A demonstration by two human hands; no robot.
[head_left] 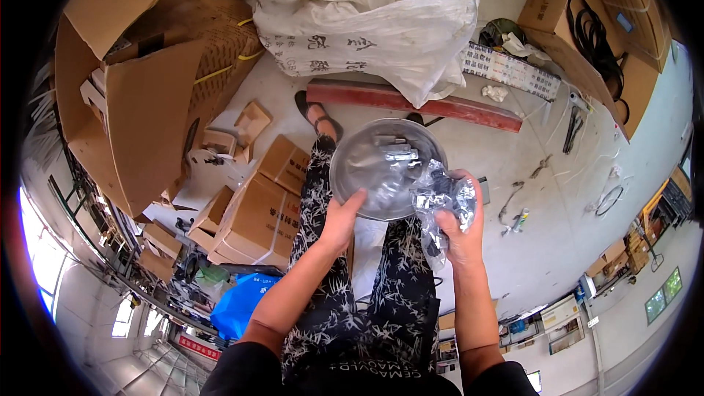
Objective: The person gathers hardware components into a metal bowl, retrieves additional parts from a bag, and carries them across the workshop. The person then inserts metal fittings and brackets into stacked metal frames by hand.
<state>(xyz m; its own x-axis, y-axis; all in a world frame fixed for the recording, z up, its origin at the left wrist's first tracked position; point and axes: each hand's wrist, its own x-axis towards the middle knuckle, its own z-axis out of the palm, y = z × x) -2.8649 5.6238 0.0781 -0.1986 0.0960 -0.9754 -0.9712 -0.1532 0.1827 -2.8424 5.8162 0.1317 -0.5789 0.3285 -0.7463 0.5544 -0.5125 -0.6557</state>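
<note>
Apparently to steady the metal bowl (pixel 356 172), the left hand (pixel 341 221) pinches its rim while the right hand (pixel 467 240) clutches plastic bags (pixel 440 194)

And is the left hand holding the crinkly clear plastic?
No, the right hand holds the clear plastic, while the left hand grips the edge of the metal bowl.

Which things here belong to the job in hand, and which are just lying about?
In use, it seems:
- bowl, left hand at its rim
- silvery pieces inside it
- plastic bags, held in the right hand

Apparently lying about:
- open carton
- white sack
- red beam
- blue bag
- black cable
</note>
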